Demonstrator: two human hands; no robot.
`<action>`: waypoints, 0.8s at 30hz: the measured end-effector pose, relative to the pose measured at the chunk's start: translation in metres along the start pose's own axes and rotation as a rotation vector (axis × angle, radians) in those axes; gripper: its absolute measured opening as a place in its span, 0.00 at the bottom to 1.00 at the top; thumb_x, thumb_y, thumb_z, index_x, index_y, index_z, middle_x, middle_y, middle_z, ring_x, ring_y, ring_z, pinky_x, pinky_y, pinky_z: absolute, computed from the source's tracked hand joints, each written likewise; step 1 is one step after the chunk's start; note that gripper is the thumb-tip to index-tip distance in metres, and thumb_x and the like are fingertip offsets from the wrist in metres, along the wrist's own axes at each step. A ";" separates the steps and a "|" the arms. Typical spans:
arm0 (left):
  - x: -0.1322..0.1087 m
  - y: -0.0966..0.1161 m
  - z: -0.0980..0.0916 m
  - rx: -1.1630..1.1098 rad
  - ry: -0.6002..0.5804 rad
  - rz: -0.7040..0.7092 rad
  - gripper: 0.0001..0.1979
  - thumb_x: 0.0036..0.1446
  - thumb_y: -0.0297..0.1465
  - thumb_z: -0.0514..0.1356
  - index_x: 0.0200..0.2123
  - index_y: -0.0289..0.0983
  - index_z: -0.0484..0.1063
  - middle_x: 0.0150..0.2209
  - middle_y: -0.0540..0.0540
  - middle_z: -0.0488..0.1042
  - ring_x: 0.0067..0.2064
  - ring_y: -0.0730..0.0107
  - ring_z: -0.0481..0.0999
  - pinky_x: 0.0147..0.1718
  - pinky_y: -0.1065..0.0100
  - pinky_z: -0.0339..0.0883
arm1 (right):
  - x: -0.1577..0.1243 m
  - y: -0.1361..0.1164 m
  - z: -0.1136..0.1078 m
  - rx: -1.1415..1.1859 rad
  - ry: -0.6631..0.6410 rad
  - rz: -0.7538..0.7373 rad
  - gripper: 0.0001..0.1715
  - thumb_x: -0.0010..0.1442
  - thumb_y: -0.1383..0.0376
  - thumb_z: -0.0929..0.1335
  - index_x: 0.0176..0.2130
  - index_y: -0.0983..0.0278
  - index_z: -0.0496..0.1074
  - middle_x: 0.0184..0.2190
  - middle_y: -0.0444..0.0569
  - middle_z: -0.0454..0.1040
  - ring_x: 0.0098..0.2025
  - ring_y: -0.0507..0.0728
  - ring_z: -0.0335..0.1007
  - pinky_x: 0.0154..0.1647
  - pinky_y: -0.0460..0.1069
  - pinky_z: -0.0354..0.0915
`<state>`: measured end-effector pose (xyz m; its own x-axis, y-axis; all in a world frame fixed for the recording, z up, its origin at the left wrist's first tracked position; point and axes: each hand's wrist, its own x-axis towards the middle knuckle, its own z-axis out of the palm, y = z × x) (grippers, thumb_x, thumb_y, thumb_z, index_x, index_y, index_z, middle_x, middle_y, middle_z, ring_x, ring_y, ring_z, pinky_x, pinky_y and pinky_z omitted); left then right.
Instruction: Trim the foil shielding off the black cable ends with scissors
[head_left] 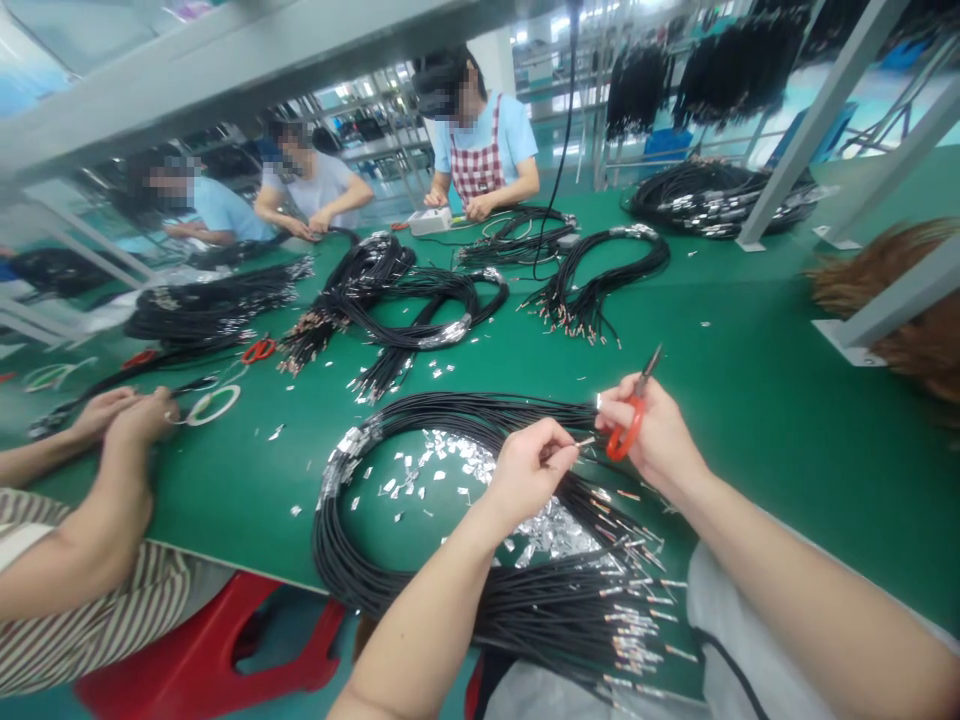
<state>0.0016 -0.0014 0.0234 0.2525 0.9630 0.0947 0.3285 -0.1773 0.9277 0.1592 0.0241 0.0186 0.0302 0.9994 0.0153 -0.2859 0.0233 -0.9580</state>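
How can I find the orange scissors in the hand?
Start at the long green table. Find the big loop of black cables nearest the camera; above it, the right hand holds orange scissors. Another orange pair lies on the table, but this pair is up in a hand.

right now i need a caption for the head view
Left hand pinches a cable end while the right hand holds red-handled scissors over coiled black cables

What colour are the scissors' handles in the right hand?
The scissors handles are orange-red, clearest in the head view.

Green bench, steel racks, teal flr
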 end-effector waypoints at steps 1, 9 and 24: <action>0.001 0.000 0.000 -0.046 0.025 -0.018 0.05 0.51 0.30 0.57 0.25 0.36 0.65 0.22 0.53 0.63 0.23 0.78 0.60 0.24 0.73 0.54 | 0.001 0.001 -0.001 0.011 -0.019 0.037 0.17 0.48 0.65 0.70 0.29 0.61 0.55 0.20 0.36 0.65 0.20 0.48 0.63 0.24 0.45 0.60; 0.005 -0.004 -0.003 -0.232 0.039 -0.107 0.06 0.49 0.32 0.58 0.27 0.35 0.65 0.23 0.53 0.64 0.24 0.78 0.60 0.24 0.73 0.53 | -0.012 -0.004 0.009 -0.090 -0.196 -0.005 0.14 0.51 0.61 0.71 0.31 0.62 0.62 0.29 0.43 0.72 0.28 0.50 0.68 0.34 0.49 0.65; 0.004 -0.008 -0.003 -0.428 0.109 -0.106 0.13 0.53 0.39 0.59 0.27 0.35 0.65 0.19 0.56 0.56 0.20 0.82 0.50 0.20 0.74 0.45 | -0.012 -0.005 0.011 -0.105 -0.194 -0.066 0.13 0.50 0.63 0.71 0.28 0.62 0.62 0.26 0.42 0.71 0.27 0.50 0.68 0.33 0.48 0.65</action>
<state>-0.0023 0.0046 0.0174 0.1325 0.9912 0.0072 -0.0643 0.0014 0.9979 0.1497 0.0119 0.0264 -0.1421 0.9820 0.1245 -0.1875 0.0968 -0.9775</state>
